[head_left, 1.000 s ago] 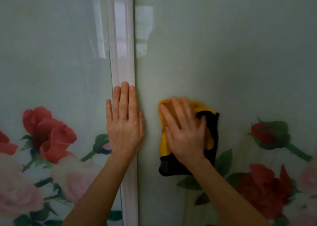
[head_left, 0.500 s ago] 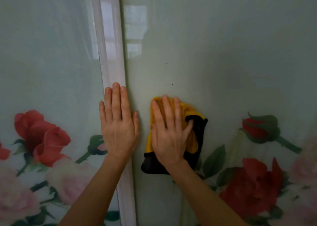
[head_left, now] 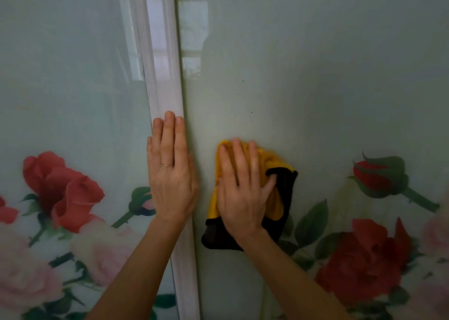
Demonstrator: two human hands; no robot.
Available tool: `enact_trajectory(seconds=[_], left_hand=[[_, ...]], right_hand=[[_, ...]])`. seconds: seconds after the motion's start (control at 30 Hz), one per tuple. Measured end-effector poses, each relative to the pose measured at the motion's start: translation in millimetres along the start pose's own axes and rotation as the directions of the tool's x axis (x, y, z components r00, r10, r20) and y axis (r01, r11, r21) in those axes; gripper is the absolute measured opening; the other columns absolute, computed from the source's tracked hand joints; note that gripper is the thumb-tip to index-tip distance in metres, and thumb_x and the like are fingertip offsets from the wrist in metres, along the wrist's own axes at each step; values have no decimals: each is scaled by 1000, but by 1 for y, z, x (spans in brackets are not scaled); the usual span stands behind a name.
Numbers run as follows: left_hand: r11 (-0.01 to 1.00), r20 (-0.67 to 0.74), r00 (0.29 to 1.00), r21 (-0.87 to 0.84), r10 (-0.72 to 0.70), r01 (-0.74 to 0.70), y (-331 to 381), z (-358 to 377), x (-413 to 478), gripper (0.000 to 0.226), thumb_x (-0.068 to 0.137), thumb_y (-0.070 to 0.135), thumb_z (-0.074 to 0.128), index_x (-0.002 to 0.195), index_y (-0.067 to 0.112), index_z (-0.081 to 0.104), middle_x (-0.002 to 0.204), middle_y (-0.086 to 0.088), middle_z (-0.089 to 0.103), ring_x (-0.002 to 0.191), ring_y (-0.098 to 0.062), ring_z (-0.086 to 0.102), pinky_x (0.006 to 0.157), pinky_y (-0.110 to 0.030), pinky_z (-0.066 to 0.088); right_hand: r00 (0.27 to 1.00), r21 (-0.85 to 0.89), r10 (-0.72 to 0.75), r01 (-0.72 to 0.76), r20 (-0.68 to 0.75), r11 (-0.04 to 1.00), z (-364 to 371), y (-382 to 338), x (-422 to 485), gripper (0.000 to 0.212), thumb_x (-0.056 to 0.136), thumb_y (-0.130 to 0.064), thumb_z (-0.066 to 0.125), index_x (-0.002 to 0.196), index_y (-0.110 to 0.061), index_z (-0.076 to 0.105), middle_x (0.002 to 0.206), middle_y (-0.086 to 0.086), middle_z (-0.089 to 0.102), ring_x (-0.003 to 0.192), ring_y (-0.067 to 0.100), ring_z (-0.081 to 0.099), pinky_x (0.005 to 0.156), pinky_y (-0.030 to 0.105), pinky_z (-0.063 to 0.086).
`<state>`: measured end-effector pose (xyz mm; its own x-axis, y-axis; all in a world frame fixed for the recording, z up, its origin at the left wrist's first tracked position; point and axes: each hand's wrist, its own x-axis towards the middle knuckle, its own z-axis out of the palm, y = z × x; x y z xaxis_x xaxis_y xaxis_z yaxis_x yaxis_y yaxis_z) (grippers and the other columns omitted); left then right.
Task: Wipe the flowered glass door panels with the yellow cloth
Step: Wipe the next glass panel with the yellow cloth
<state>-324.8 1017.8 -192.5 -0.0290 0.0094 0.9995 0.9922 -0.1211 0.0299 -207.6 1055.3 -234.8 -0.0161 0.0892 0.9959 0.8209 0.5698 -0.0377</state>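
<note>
The right hand (head_left: 243, 193) presses the yellow cloth (head_left: 274, 198) (black along its edge) flat against the right glass panel (head_left: 328, 76), fingers straight, slightly spread. The left hand (head_left: 171, 174) lies flat on the white frame (head_left: 165, 89), fingers straight and together.

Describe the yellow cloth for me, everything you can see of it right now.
The yellow cloth is soft, fleecy-looking fabric, yellow on one face with black showing at its right edge and lower corner. It is crumpled and pressed against the right glass panel by the right hand, whose straight fingers cover most of it. Nothing else touches it.
</note>
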Motion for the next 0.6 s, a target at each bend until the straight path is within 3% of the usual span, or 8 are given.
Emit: enact_trajectory(seconds=[0.07, 0.17, 0.27, 0.37, 0.47, 0.6], left_hand=[[1000, 2, 1000, -8, 0, 0, -3, 0, 0, 51, 102, -3, 45, 151, -5, 31, 158, -24, 30, 151, -36, 21, 121, -55, 26], [1000, 9, 1000, 2, 10, -10, -5, 1, -1, 49, 105, 0, 42, 152, -4, 29, 159, -23, 29, 152, -32, 19, 121, -55, 27], [1000, -3, 1000, 16, 14, -14, -4, 1, -2, 47, 107, 4, 34, 153, -2, 29, 159, -21, 29, 151, -33, 21, 121, -55, 26], [999, -9, 1000, 38, -2, 3, -2, 0, -3, 57, 99, -9, 43, 153, -2, 29, 160, -19, 28, 151, -36, 23, 123, -53, 23], [999, -27, 999, 41, -21, 22, 0, 0, -3, 66, 92, -17, 50, 153, -3, 30, 160, -20, 29, 150, -37, 25, 123, -53, 23], [996, -30, 999, 88, -28, 31, 2, 2, -3, 69, 89, -19, 51, 153, -3, 31, 160, -20, 30, 150, -36, 25, 122, -53, 25]], right_hand=[[997, 44, -72, 71, 27, 997, 8, -24, -12, 69, 96, -28, 69, 156, -21, 35, 163, 2, 35, 154, 22, 27, 98, 50, 35], [997, 93, -65, 62, 31, 994, 12, -35, -19, 74, 95, -30, 72, 157, -17, 33, 163, 3, 36, 155, 19, 24, 94, 46, 36], [984, 89, -175, 171, 37, 981, 6, -18, -19, 66, 93, -31, 72, 152, -19, 44, 159, 3, 40, 151, 19, 33, 86, 43, 39], [967, 48, -245, 242, 76, 969, -6, 22, -27, 59, 95, -31, 67, 150, -27, 46, 161, 3, 41, 150, 21, 34, 82, 43, 39], [989, -47, -127, 131, 76, 990, -18, 67, -33, 49, 106, -33, 44, 153, -29, 33, 161, 5, 34, 151, 26, 27, 92, 52, 39], [991, -77, 137, -136, 6, 988, -10, 44, -31, 53, 104, -29, 45, 155, -26, 30, 162, 5, 31, 150, 30, 29, 99, 58, 35]])
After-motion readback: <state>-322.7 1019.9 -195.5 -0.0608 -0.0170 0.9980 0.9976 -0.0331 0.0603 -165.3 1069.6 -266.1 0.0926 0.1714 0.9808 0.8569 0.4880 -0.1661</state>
